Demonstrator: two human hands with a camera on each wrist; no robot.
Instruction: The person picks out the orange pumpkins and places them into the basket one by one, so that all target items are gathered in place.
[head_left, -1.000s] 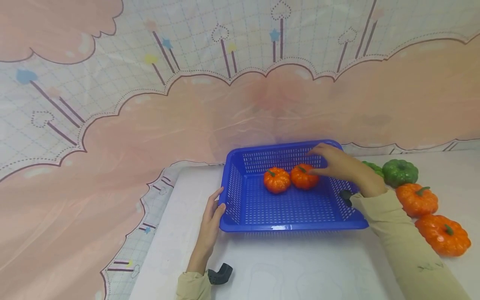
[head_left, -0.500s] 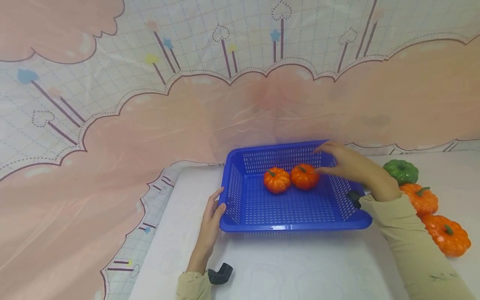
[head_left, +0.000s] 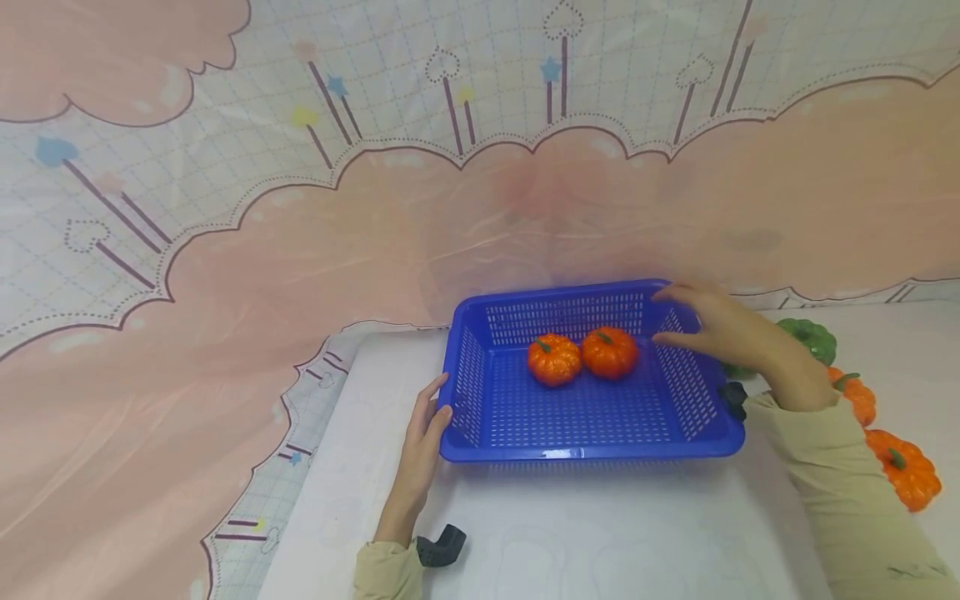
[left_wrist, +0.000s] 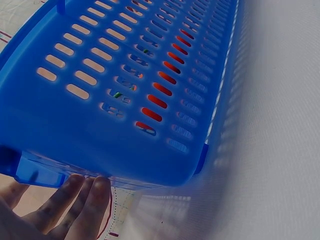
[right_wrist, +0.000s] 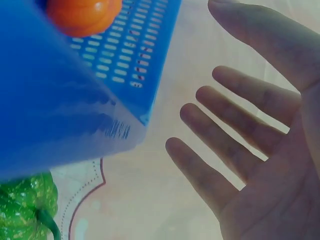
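A blue perforated plastic basket stands on the white table. Inside lie two small orange pumpkins with green stems, side by side near the back wall. My left hand holds the basket's left rim, its thumb tip over the edge. In the left wrist view its fingertips meet the basket's outside. Over the right rim hovers my right hand, thumb and fingers spread, nothing in it. The right wrist view shows its relaxed fingers apart from the basket corner.
Right of the basket sit a green pumpkin and two orange pumpkins, partly behind the right arm. Another green pumpkin shows beside the basket's right wall. A patterned pink-and-white cloth hangs behind the table. Black wrist devices are on both wrists.
My right hand has drawn back to the right, from the right-hand orange pumpkin in the basket to above the right rim. My left hand and the basket stay put.
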